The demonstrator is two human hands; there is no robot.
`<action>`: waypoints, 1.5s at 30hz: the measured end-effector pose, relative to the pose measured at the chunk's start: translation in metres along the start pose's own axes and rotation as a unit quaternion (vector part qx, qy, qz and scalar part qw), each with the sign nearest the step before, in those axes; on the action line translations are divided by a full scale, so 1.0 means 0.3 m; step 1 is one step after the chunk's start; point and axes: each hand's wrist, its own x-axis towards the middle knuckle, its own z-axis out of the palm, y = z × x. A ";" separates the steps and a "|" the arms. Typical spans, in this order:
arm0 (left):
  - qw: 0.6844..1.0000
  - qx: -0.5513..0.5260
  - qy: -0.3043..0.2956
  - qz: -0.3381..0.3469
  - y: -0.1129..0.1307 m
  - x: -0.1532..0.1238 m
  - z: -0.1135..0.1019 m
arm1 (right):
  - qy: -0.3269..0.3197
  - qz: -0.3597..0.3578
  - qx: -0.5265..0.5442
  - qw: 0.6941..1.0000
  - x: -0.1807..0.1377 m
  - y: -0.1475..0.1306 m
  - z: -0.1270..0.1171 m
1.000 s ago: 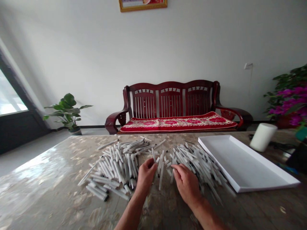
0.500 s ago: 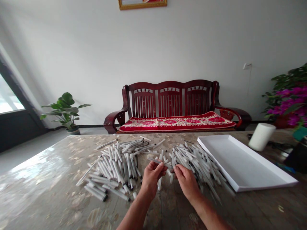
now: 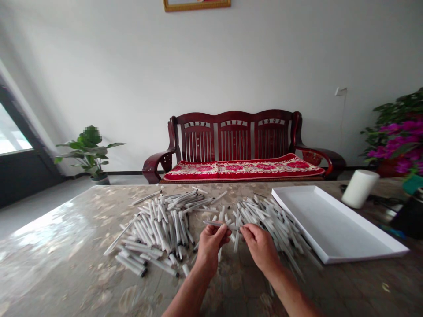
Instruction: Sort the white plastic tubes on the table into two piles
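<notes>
A: L hand (image 3: 209, 246), what's the grip?
B: Clenched on one white pen barrel (image 3: 220, 223), thumb + fingers, held crosswise just above the worktop (image 3: 56, 233).
A: R hand (image 3: 261, 246)?
B: Fingers pinched right by the barrel's far tip; can't tell if they touch.
A: Tips?
B: Keep the pinch firm but light, barrel level, well clear of the left heap (image 3: 161, 224) and right heap (image 3: 271, 224). White tray (image 3: 333, 224) sits further right.
</notes>
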 end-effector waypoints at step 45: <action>0.996 -0.062 0.053 -0.036 -0.003 0.005 -0.010 | 0.050 -0.113 -0.124 0.985 0.013 0.045 -0.024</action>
